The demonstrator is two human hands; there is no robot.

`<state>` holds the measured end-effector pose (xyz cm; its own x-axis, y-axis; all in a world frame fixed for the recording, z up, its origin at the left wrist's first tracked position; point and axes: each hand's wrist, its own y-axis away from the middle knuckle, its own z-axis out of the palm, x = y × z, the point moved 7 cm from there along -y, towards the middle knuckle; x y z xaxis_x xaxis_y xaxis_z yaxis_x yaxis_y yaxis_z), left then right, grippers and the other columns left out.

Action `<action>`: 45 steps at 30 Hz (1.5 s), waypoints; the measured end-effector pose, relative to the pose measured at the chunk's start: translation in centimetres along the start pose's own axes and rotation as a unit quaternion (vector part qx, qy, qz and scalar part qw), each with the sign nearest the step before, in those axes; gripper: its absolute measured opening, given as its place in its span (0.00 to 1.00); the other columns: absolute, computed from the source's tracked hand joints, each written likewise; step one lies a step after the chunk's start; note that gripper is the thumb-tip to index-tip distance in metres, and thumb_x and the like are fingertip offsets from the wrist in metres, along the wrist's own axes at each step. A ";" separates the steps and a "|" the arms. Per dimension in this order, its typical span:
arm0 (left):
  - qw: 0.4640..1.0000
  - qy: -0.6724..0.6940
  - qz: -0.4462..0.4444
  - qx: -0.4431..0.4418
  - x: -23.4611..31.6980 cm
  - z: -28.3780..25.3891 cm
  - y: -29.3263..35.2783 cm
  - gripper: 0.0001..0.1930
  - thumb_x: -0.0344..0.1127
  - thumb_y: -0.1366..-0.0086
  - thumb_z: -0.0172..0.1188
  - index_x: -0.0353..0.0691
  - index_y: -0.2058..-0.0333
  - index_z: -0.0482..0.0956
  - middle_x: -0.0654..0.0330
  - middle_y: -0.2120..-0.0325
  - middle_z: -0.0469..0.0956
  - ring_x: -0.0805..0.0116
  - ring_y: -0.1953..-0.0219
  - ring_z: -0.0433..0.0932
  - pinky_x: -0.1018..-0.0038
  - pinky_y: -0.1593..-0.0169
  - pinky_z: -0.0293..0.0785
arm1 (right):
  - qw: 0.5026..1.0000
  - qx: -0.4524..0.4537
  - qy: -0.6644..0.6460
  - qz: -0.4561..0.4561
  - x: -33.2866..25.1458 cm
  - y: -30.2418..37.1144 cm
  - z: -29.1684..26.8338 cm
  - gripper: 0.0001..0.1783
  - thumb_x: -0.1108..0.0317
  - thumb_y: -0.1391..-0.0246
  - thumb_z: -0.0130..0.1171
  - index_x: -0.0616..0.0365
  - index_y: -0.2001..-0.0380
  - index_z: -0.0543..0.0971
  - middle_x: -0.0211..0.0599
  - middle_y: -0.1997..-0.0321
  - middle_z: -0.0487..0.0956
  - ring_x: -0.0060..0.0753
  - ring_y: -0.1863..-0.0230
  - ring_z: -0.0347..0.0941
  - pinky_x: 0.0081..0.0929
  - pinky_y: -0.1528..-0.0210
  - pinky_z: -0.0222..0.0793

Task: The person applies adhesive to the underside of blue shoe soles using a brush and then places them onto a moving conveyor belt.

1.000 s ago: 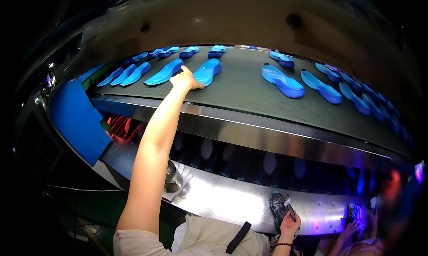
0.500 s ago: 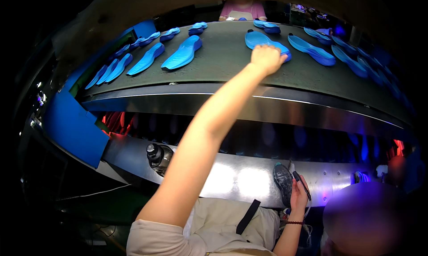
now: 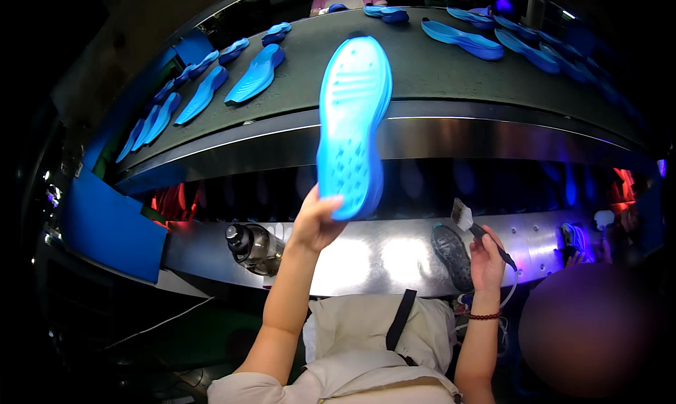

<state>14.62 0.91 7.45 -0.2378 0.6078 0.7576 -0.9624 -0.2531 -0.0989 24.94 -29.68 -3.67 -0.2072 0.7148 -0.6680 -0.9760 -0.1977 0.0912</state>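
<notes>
While your left hand (image 3: pixel 315 221) closes round the lower end of a bright blue moulded shoe sole (image 3: pixel 352 129), that sole stands nearly upright over the polished steel rail (image 3: pixel 451 138), hiding part of it and of the dark green conveyor belt (image 3: pixel 317 73) behind. Your right hand's (image 3: pixel 486 263) fingers are curled around a black-handled brush (image 3: pixel 478 230) with pale bristles, a thin white tube trailing from its end. Just left of that brush, a dark grey patterned shoe piece (image 3: pixel 452 256) lies on the shiny metal desk (image 3: pixel 408 256). Near your left forearm stands a black-capped clear bottle (image 3: pixel 243 243). More blue soles (image 3: pixel 257 74) rest on the belt to both sides of the held one. A flat blue panel (image 3: pixel 113 221) borders the desk's left end; at lower right, a blurred round shape (image 3: pixel 584 326) blocks your view.
</notes>
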 end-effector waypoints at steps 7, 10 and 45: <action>0.961 0.071 -0.239 -0.124 -10.1 -0.3 7.5 0.41 0.58 0.45 0.55 0.33 0.42 0.57 0.44 0.50 0.66 0.50 0.50 0.70 0.57 0.46 0.67 | 0.994 -0.104 0.011 0.009 -1.5 2.3 5.8 0.12 0.77 0.53 0.54 0.66 0.63 0.75 0.42 0.64 0.78 0.32 0.63 0.75 0.26 0.56 0.71; 0.962 0.127 -0.222 -0.092 -13.1 0.6 7.6 0.43 0.69 0.44 0.40 0.37 0.41 0.56 0.45 0.50 0.67 0.51 0.50 0.70 0.57 0.47 0.67 | 0.984 -0.161 0.069 0.033 0.4 3.4 8.7 0.11 0.79 0.55 0.57 0.68 0.64 0.76 0.40 0.66 0.78 0.26 0.64 0.73 0.22 0.56 0.67; 0.953 0.256 -0.118 0.110 -8.0 0.3 10.3 0.45 0.74 0.43 0.25 0.42 0.42 0.58 0.52 0.53 0.71 0.60 0.53 0.72 0.62 0.49 0.69 | 0.795 -0.458 0.396 0.028 4.4 8.9 22.3 0.10 0.76 0.58 0.62 0.69 0.68 0.79 0.36 0.72 0.79 0.21 0.72 0.72 0.13 0.68 0.66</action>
<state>6.65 -6.76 0.58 -0.1054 0.9405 0.3230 -0.9592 -0.1819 0.2165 13.86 -13.32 10.63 0.2127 0.1124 -0.9706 -0.4336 -0.8793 -0.1968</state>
